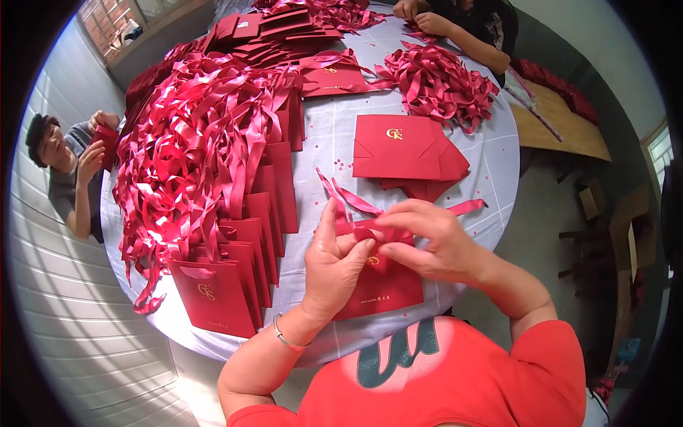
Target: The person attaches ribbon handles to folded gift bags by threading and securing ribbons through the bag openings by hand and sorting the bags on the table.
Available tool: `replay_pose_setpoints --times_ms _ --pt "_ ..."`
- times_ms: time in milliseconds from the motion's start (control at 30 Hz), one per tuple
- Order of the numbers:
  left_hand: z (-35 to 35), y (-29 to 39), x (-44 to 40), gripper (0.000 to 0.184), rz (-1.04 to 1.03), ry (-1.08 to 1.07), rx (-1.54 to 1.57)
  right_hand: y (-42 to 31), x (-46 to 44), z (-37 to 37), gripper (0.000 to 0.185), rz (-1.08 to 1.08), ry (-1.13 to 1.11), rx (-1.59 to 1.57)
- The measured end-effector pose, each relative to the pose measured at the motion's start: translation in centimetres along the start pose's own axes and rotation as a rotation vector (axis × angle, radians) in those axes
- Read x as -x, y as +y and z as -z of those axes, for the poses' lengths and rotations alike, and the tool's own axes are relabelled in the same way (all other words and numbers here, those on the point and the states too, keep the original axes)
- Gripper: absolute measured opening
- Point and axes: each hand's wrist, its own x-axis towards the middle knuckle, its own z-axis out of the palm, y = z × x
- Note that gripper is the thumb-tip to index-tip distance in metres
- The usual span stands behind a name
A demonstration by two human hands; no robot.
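Note:
A red paper bag (388, 288) with gold print lies in front of me at the near edge of the table. Over its top edge, my left hand (331, 267) is closed, thumb against the fingers, on a shiny red ribbon (353, 201). The ribbon's loose ends point away from me. Beside it, my right hand (434, 238) pinches the ribbon close to my left thumb. Another ribbon end (469, 206) shows beyond my right wrist. Fingers hide the exact spot where ribbon and bag meet.
Flat red bags (398, 153) are stacked just ahead. Upright bags (213, 295) with heaped ribbons (192, 142) line the left. A ribbon pile (445, 85) lies at the far right of the white-clothed table (324, 249). One person (71, 164) is at left, another (477, 35) across.

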Motion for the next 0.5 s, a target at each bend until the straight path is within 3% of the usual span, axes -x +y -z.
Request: replay_pose_setpoints --times_ms 100,200,300,333,433,500 --pt "0.5 -1.2 0.4 0.083 -0.094 -0.044 -0.151 0.2 -1.1 -3.0 0.023 0.044 0.098 -0.024" --pt "0.7 -1.8 0.5 0.080 -0.176 -0.060 -0.384 0.6 -1.0 -3.9 0.009 0.007 0.169 -0.288" --pt "0.8 -0.8 -0.2 0.080 -0.471 -0.143 -0.866 -0.2 -0.5 -0.4 0.017 -0.489 0.167 -0.722" --pt "1.1 -0.6 -0.6 0.079 -0.622 -0.126 -1.110 1.1 0.1 0.6 0.021 -0.455 0.191 -0.740" --pt "1.6 -0.9 -1.0 0.079 -0.588 -0.159 -1.221 2.1 1.0 3.1 0.022 -0.375 0.265 -0.487" --pt "1.7 -0.8 -1.3 0.079 -0.543 -0.201 -1.242 2.2 1.6 4.1 0.026 -0.224 0.043 -0.009"
